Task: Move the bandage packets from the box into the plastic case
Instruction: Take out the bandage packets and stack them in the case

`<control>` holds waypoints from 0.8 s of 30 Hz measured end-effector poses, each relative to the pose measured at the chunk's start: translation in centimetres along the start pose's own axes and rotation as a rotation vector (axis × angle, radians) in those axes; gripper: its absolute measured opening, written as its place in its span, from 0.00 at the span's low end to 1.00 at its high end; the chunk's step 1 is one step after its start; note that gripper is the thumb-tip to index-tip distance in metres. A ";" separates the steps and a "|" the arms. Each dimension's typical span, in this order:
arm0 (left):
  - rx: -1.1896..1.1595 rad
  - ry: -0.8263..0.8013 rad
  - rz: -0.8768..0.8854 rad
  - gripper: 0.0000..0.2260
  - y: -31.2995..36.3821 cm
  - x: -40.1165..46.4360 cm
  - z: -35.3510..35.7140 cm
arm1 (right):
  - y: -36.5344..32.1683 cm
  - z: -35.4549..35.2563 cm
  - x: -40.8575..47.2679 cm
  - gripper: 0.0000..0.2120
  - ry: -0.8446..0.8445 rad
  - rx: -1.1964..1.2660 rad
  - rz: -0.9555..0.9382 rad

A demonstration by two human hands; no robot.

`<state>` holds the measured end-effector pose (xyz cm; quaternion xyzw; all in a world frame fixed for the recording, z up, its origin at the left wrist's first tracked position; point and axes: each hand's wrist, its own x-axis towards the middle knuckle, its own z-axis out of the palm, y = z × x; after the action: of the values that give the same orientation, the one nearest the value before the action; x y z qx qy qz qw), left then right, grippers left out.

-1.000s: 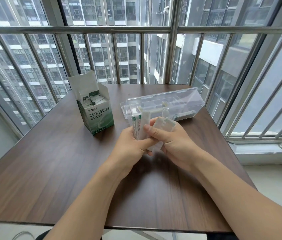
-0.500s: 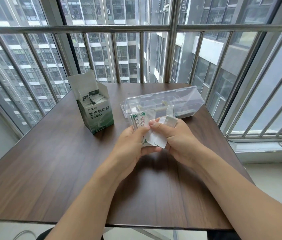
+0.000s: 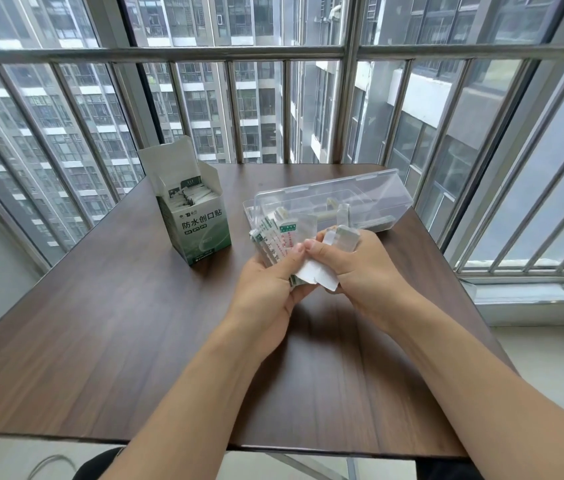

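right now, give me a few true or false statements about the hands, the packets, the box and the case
1. The box stands upright with its top flap open. True.
2. The box is empty. False: packet edges show inside its open top.
3. The left hand holds a fanned stack of bandage packets. True.
4. The right hand rests flat on the table. False: it is raised above the table, pinching white packets beside the left hand.
5. The plastic case lies on the table beyond the hands. True.
6. The case sits left of the box. False: it lies to the right of it.
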<state>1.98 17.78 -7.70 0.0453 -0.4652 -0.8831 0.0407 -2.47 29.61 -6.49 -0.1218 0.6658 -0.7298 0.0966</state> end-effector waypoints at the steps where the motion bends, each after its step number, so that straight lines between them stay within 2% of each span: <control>1: -0.019 0.015 0.011 0.12 -0.1 0.1 -0.1 | 0.1 -0.1 0.1 0.04 0.021 -0.002 -0.006; 3: -0.014 0.069 0.051 0.09 -0.2 0.2 0.0 | 0.1 -0.5 0.3 0.05 0.081 0.010 -0.027; 4: 0.060 0.131 0.098 0.07 -0.3 0.3 -0.1 | 0.2 -0.7 0.5 0.06 0.117 -0.062 -0.078; 7: 0.483 0.313 0.311 0.04 -1.1 1.0 -0.6 | 0.2 -0.6 0.4 0.08 0.179 -0.500 -0.286; 9: 0.629 0.315 0.368 0.04 -1.7 1.4 -0.7 | 0.1 0.5 -0.1 0.10 0.180 -0.636 -0.357; 11: 0.574 0.300 0.297 0.07 -1.8 1.4 -0.3 | 0.2 1.2 -0.2 0.13 0.173 -0.631 -0.362; 15: 0.255 0.223 0.069 0.13 -1.4 1.1 0.5 | 0.8 1.2 0.3 0.14 0.125 -0.558 -0.284; 20: 0.192 0.182 0.042 0.15 -1.0 0.8 0.6 | 1.3 0.5 0.5 0.13 -0.004 -0.346 -0.176; 24: 0.198 0.171 0.036 0.14 -0.9 0.8 0.2 | 0.5 0.3 -0.1 0.07 -0.144 -0.117 -0.001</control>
<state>1.15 18.41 -8.35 0.1157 -0.5457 -0.8249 0.0915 -2.27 29.32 -7.01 -0.1799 0.6986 -0.6789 0.1367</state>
